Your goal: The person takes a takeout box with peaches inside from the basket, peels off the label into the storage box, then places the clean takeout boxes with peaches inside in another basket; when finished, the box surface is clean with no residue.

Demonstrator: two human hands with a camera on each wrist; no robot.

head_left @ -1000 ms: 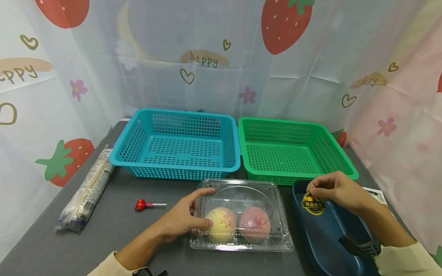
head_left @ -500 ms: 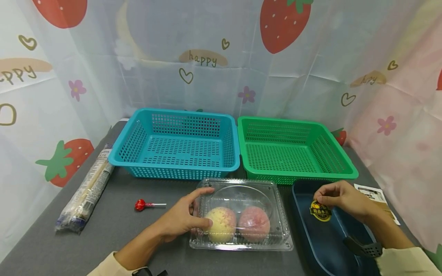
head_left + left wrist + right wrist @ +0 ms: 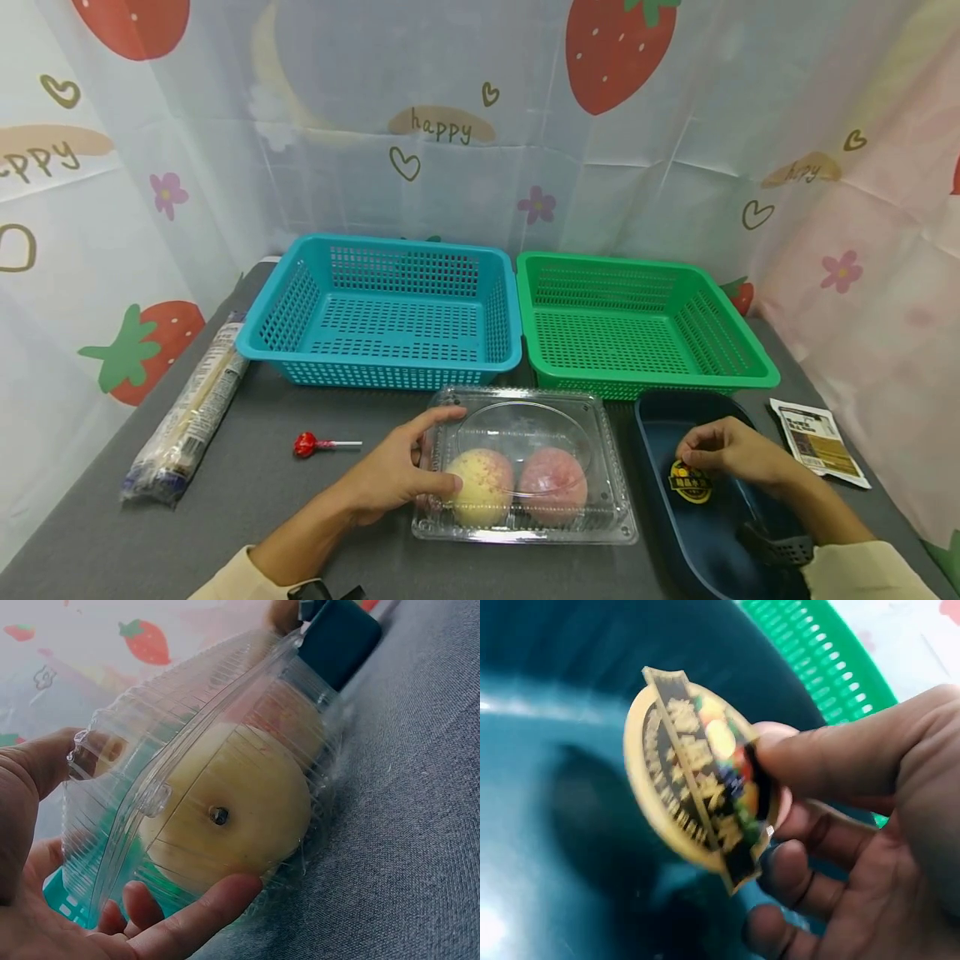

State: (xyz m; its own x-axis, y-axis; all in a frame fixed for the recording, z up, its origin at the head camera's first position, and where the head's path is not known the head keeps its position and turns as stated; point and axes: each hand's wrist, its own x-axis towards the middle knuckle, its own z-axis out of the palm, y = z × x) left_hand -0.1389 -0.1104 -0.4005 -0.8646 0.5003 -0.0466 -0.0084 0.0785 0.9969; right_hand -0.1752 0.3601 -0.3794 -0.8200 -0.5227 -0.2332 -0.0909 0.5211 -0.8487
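Note:
A clear plastic clamshell box (image 3: pixel 596 521) lies closed on the grey table, with a yellow peach-like fruit (image 3: pixel 483 496) and a pink one (image 3: pixel 553 487) inside. My left hand (image 3: pixel 393 467) grips the box's left side, thumb and fingers spread around its edge. In the left wrist view, the yellow fruit (image 3: pixel 225 802) shows its dark stem end through the plastic. Over a dark blue tray (image 3: pixel 667 525), my right hand (image 3: pixel 731 450) pinches a black-and-gold oval sticker (image 3: pixel 694 776) between thumb and forefinger. Printed fruit and lettering cover the sticker's face.
A blue basket (image 3: pixel 397 371) and a green basket (image 3: pixel 648 375) stand side by side at the back. A red lollipop (image 3: pixel 306 444) and a long wrapped package (image 3: pixel 187 408) lie at left. A small white-and-brown packet (image 3: pixel 817 442) lies right of the tray.
My right hand has moved down and slightly right over the dark blue tray with the sticker, uncovering the packet at right. My left hand stays on the box.

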